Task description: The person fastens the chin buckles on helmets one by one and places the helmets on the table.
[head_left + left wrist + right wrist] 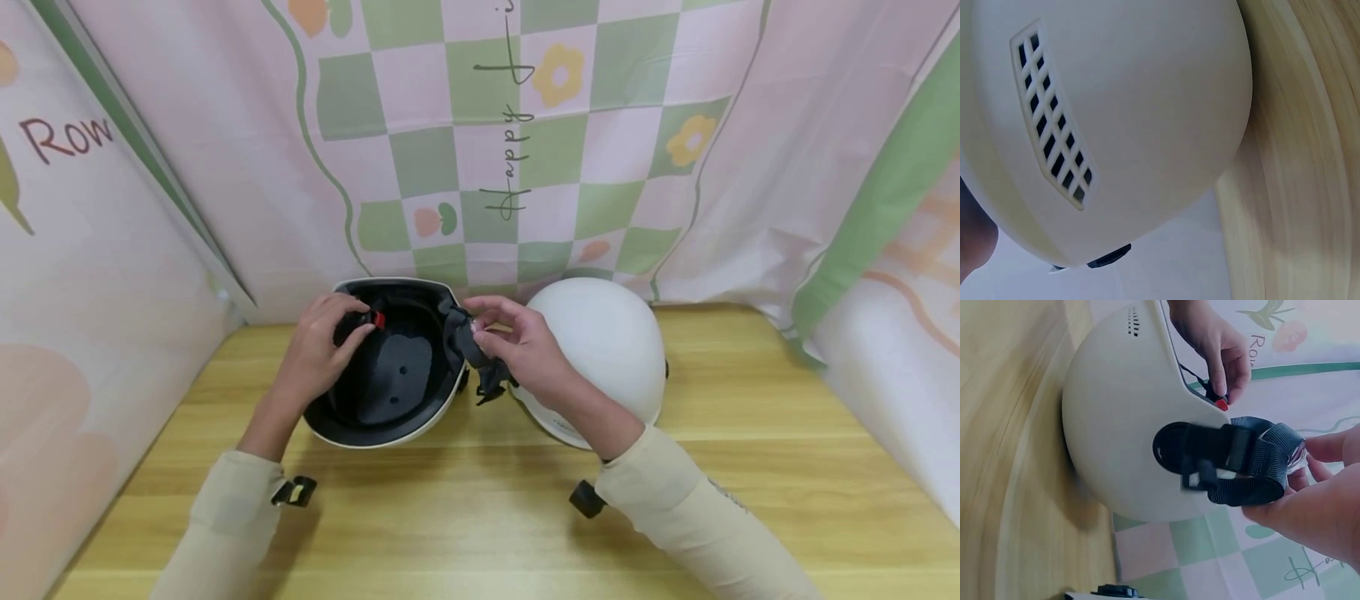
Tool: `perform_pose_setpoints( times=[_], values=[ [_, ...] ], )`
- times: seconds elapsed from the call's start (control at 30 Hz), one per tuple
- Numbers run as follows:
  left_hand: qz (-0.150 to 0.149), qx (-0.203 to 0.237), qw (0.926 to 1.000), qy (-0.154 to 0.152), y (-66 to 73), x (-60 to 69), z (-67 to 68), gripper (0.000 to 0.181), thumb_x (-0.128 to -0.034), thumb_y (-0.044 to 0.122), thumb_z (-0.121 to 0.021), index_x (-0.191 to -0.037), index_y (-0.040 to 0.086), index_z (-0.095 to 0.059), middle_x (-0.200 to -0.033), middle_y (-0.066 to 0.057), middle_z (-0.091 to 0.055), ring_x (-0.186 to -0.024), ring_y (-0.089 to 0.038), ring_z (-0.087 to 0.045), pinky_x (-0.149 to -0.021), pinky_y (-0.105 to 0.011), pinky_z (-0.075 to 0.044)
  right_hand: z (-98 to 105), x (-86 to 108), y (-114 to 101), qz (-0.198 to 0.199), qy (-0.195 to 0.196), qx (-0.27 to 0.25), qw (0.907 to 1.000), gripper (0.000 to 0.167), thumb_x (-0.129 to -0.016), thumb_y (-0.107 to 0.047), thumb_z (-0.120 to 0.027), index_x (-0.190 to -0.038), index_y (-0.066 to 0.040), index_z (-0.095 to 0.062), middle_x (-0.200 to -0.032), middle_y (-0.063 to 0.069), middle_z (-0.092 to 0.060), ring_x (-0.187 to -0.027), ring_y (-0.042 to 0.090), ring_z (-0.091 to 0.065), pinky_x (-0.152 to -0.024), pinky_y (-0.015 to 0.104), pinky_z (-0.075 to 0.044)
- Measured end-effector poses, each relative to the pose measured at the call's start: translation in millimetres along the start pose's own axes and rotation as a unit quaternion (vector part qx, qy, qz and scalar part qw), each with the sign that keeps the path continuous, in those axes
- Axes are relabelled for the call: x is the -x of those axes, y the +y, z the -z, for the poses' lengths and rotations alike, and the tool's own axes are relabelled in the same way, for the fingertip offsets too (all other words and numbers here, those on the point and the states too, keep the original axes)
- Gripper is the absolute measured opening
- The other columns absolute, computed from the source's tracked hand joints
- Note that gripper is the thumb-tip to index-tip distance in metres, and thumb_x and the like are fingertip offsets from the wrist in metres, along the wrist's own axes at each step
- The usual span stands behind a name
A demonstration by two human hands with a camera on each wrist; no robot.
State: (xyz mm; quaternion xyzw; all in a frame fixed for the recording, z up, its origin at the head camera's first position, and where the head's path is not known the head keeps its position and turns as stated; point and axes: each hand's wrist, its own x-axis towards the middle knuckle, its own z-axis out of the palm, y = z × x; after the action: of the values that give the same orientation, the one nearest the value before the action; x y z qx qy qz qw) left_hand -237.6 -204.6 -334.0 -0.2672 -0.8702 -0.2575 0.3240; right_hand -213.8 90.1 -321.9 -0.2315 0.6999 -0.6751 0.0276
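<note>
An off-white helmet (390,437) lies upside down on the table, its black lining (390,375) facing up. Over its left rim, my left hand (318,342) pinches a black buckle with a red tab (379,320). At the right rim, my right hand (525,346) grips the black chin strap (1260,465) between thumb and fingers. A small shiny piece (1297,456) shows at those fingers; its kind is unclear. The strap loops out from a round black mount on the shell. The left wrist view shows the shell's vent grille (1054,119) but little of the left hand.
A second white helmet (600,342) rests dome up just right of the first, under my right forearm. The wooden table (480,517) extends toward me. A printed checkered curtain (487,150) hangs close behind both helmets, with curtain sides at left and right.
</note>
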Motion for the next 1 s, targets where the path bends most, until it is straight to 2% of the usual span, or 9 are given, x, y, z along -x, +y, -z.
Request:
perform_pose_setpoints(
  times=[0.17, 0.3, 0.43, 0.6, 0.73, 0.87, 1.0],
  values=[
    [0.007, 0.002, 1.0000, 0.002, 1.2, 0.5, 0.1, 0.027, -0.0889, 0.010, -0.073, -0.113, -0.001, -0.067, -0.112, -0.018, -0.070, -0.108, -0.033, -0.059, -0.099, -0.051, -0.045, 2.3, 0.9, -1.2, -0.017, -0.035, -0.044, 0.9983, 0.052, -0.094, 0.008, -0.056, -0.145, 0.000, -0.045, -0.111, -0.004, -0.055, -0.102, 0.010, -0.055, -0.082, 0.018, -0.052],
    [0.009, 0.002, 0.9999, 0.005, 1.6, 1.0, 0.1, 0.028, -0.0885, 0.009, -0.073, -0.114, -0.002, -0.067, -0.113, -0.019, -0.070, -0.108, -0.033, -0.059, -0.098, -0.051, -0.046, 3.0, 3.5, -3.3, -0.024, -0.069, -0.096, 0.9927, 0.060, -0.091, 0.013, -0.053, -0.148, -0.001, -0.039, -0.123, 0.000, -0.050, -0.104, 0.014, -0.057, -0.083, 0.025, -0.057],
    [0.007, 0.005, 0.9999, 0.010, 2.2, 0.9, -0.1, 0.028, -0.0881, 0.009, -0.074, -0.113, -0.002, -0.068, -0.112, -0.018, -0.070, -0.108, -0.033, -0.060, -0.099, -0.051, -0.046, 1.7, 4.8, -4.1, -0.017, -0.090, -0.135, 0.9866, 0.058, -0.092, 0.015, -0.049, -0.147, 0.001, -0.036, -0.129, 0.004, -0.048, -0.104, 0.017, -0.058, -0.086, 0.033, -0.059],
    [0.013, 0.008, 0.9998, 0.009, 3.5, 1.4, -0.4, 0.028, -0.0890, 0.009, -0.073, -0.114, -0.001, -0.067, -0.114, -0.018, -0.070, -0.111, -0.033, -0.061, -0.099, -0.050, -0.048, 2.3, 5.1, -3.3, -0.026, -0.088, -0.140, 0.9859, 0.038, -0.097, 0.005, -0.048, -0.132, -0.008, -0.055, -0.129, -0.002, -0.054, -0.111, 0.013, -0.059, -0.093, 0.023, -0.053],
    [0.018, 0.008, 0.9998, 0.006, 4.8, 2.4, 0.1, 0.029, -0.0896, 0.009, -0.072, -0.116, -0.001, -0.067, -0.116, -0.018, -0.070, -0.111, -0.033, -0.062, -0.098, -0.050, -0.050, 4.8, 6.6, -2.2, -0.027, -0.114, -0.146, 0.9823, 0.038, -0.095, 0.003, -0.050, -0.125, -0.017, -0.063, -0.131, -0.003, -0.057, -0.117, 0.010, -0.058, -0.089, 0.018, -0.051],
    [0.017, 0.006, 0.9998, 0.005, 5.5, 2.8, 0.8, 0.030, -0.0897, 0.009, -0.072, -0.118, 0.000, -0.067, -0.117, -0.018, -0.070, -0.111, -0.033, -0.062, -0.097, -0.049, -0.051, 5.3, 7.7, 0.2, -0.020, -0.143, -0.149, 0.9782, 0.042, -0.091, 0.006, -0.057, -0.130, -0.010, -0.062, -0.137, -0.003, -0.055, -0.123, 0.012, -0.056, -0.081, 0.019, -0.053],
    [0.014, 0.004, 0.9999, 0.004, 6.0, 3.0, 1.0, 0.030, -0.0893, 0.009, -0.073, -0.118, 0.000, -0.067, -0.117, -0.018, -0.070, -0.111, -0.033, -0.063, -0.100, -0.050, -0.050, 2.7, 7.6, 0.9, -0.024, -0.129, -0.112, 0.9850, 0.047, -0.089, -0.001, -0.069, -0.134, 0.005, -0.056, -0.139, 0.002, -0.053, -0.125, 0.012, -0.054, -0.086, 0.020, -0.054]
  ],
)
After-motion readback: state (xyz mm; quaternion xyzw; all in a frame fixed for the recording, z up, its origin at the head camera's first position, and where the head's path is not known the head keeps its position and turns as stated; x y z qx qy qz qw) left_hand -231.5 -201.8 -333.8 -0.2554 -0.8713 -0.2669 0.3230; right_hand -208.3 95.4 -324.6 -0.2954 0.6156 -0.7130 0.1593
